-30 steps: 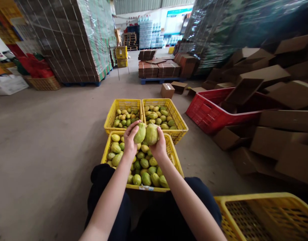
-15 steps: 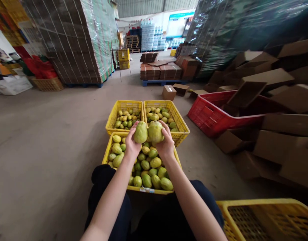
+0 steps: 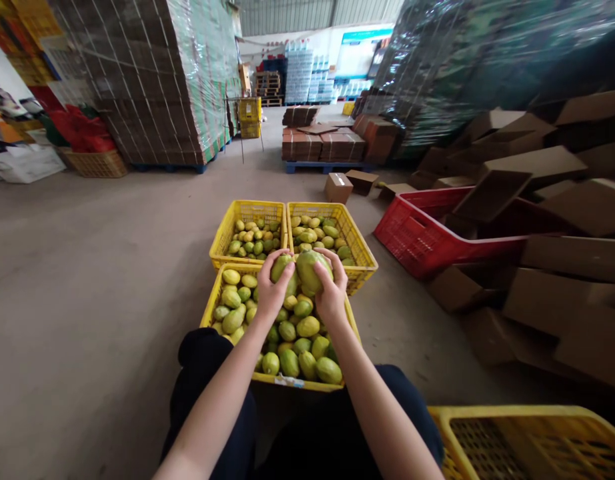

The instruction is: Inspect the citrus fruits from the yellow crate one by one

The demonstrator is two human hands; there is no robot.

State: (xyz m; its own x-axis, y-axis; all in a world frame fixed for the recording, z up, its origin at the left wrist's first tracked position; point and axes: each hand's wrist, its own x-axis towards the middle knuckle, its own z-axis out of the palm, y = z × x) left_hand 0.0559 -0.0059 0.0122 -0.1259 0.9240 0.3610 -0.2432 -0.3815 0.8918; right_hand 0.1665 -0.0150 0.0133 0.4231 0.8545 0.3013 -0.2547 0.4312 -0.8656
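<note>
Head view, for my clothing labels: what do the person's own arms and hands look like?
The left hand and right hand are ungloved. The left forearm and right forearm are bare: no sleeve, watch or bracelet shows. Dark legwear is visible too.

Over to the right I can see a red crate (image 3: 412, 235) among a heap of loose cardboard boxes (image 3: 545, 293). Straight ahead, strapped bundles of flat cardboard (image 3: 342, 147) sit on a blue pallet (image 3: 325, 167), a small carton (image 3: 338, 188) on the floor before them. On the left, a tall wrapped stack (image 3: 147, 93) stands beside a wicker basket (image 3: 98, 163) with something red (image 3: 85, 131) in it.
</note>
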